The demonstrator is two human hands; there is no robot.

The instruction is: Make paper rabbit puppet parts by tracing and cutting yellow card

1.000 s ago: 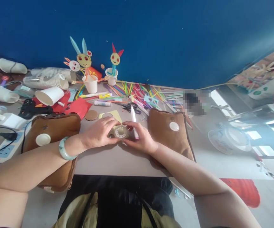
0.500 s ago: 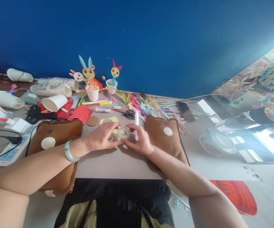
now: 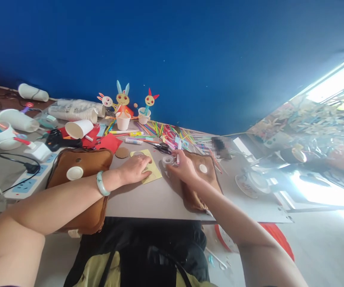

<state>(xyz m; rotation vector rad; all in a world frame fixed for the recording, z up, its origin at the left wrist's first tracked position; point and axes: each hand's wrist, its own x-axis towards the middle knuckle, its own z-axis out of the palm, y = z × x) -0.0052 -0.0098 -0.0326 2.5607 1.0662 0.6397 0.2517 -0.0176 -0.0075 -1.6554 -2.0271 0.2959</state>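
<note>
My left hand lies on a yellow sheet with round outlines on it, its thumb apart from the fingers. In my right hand are a white marker, standing upright between the fingers, and a clear roll of tape at the fingertips, close above the table. Just beyond the sheet lie a brown cardboard disc and black-handled scissors.
Brown pouches flank my hands. Rabbit-faced figures stand in paper cups by the blue wall. Coloured sticks are scattered behind. A power strip with cables sits at left; plastic-wrapped flowers are at right.
My hands have moved apart. The left has settled on the yellow sheet; the right has carried the tape roll and marker rightward. The view has shifted, and a person's arm appears at far right.
</note>
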